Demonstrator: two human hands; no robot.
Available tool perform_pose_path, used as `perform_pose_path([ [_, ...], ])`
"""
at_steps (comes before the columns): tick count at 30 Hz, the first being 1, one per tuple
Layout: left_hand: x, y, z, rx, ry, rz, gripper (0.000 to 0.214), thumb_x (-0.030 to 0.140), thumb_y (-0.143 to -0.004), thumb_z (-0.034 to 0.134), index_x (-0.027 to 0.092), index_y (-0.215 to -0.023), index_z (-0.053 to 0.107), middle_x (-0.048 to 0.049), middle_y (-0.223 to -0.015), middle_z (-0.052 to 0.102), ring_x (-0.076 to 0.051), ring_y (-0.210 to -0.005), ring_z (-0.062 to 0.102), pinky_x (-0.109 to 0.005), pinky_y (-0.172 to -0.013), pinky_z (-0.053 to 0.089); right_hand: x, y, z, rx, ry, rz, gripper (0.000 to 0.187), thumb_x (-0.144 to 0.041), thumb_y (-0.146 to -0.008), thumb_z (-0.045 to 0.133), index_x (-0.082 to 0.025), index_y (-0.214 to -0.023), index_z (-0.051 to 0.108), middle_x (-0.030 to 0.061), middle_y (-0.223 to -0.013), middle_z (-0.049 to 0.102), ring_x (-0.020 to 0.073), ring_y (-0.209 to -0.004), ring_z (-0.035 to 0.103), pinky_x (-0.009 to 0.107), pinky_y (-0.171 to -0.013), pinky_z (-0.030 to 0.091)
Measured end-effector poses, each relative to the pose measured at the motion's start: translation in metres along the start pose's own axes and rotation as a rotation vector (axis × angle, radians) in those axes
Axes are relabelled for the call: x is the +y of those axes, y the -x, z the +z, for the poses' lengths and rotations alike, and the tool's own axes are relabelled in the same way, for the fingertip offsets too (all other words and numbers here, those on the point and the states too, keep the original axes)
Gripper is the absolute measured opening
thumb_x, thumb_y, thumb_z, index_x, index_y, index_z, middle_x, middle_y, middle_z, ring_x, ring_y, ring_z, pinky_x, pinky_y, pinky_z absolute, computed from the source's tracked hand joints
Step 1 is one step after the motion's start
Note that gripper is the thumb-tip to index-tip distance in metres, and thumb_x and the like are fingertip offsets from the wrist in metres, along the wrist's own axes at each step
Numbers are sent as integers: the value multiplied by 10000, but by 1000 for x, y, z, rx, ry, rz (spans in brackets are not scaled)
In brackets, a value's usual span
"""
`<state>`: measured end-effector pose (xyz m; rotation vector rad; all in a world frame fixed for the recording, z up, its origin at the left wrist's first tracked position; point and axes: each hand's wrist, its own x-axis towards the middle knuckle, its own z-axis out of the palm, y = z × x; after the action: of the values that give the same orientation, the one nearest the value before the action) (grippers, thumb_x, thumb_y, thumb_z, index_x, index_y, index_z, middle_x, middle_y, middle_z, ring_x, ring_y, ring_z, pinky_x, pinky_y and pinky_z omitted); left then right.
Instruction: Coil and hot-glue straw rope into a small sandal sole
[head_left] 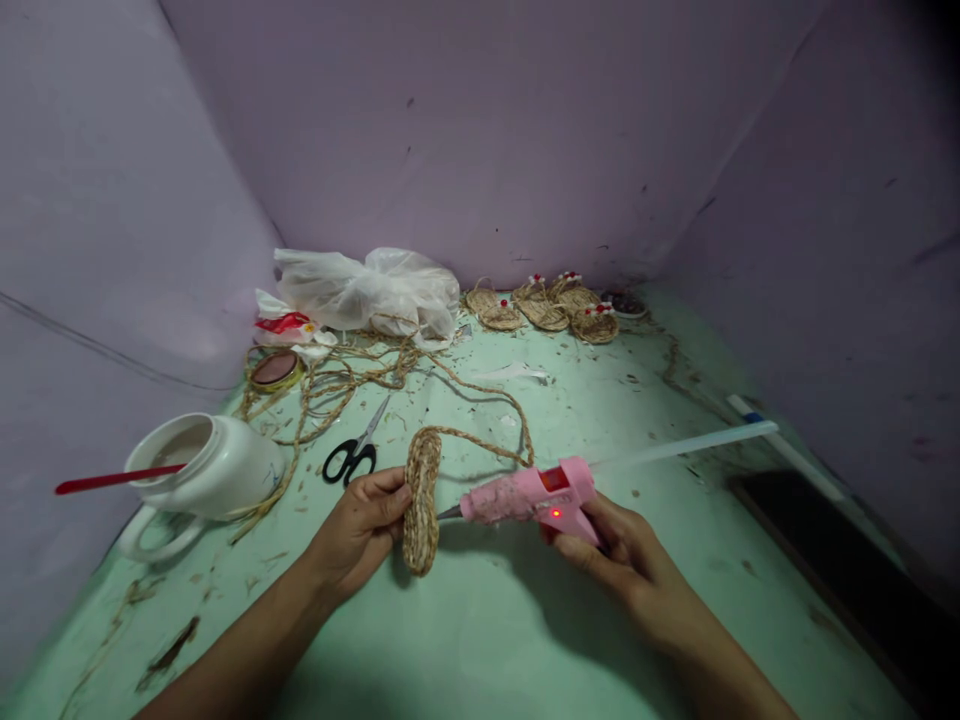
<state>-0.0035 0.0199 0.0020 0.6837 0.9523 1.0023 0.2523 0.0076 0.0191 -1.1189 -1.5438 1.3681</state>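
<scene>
My left hand (367, 525) is closed on a small slipper-shaped sole of coiled braided straw rope (422, 505), holding it up on its edge. From its top end the braided rope (480, 440) runs off to the right and loops back over the table. In my right hand (619, 555) is a pink hot glue gun (525, 497), gripped by its handle. The gun's red light is lit, and a long clear glue stick (686, 443) sticks out of its back. Its metal nozzle points left at the sole's right edge, touching or very close to it.
Black-handled scissors (356, 450) lie beyond my left hand. A white mug (217, 465) with a red stick stands at left. Behind are a rope tangle (352, 375), a tape roll (276, 370), a plastic bag (375, 290) and several beaded straw slippers (540, 307). A dark slab (817, 580) lies at right.
</scene>
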Motion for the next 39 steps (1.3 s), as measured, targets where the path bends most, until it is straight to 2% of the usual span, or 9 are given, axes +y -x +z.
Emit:
perform_pose_path([
  [20,1,-2,-1,8,60,11,316,277,-567,857,114,-802,724,-50,-671,694,-138,-606,609,-226,-592,464,4,3,0,-74,-43,-54,82,-287,-827,587,-207,-824,607,-28,-694,511,118,-599,415,214,-529,328],
  [30,1,-2,0,19,58,1,329,273,-558,858,112,-811,724,-63,-693,705,-160,-623,627,-245,-607,473,1,3,-1,-125,-57,-8,127,-316,-835,579,-192,-821,598,-25,-690,473,123,-604,385,224,-528,305],
  [35,2,-1,1,38,57,-7,349,286,-529,874,117,-797,727,-49,-656,692,-148,-614,618,-232,-612,475,1,6,-4,-171,-49,5,186,-365,-817,607,-182,-832,637,-13,-683,515,132,-610,424,232,-542,325],
  [37,3,-1,1,46,56,-12,357,297,-517,880,120,-787,728,-42,-641,684,-130,-592,604,-215,-593,469,2,6,-11,-121,-43,2,218,-392,-805,627,-176,-796,648,-4,-671,546,132,-596,450,229,-529,334],
  [39,3,-1,0,52,53,-19,355,303,-516,881,122,-781,730,-37,-625,675,-114,-568,586,-196,-564,457,4,3,-22,38,-88,30,264,-433,-780,652,-170,-757,647,-11,-609,538,117,-539,443,221,-485,325],
])
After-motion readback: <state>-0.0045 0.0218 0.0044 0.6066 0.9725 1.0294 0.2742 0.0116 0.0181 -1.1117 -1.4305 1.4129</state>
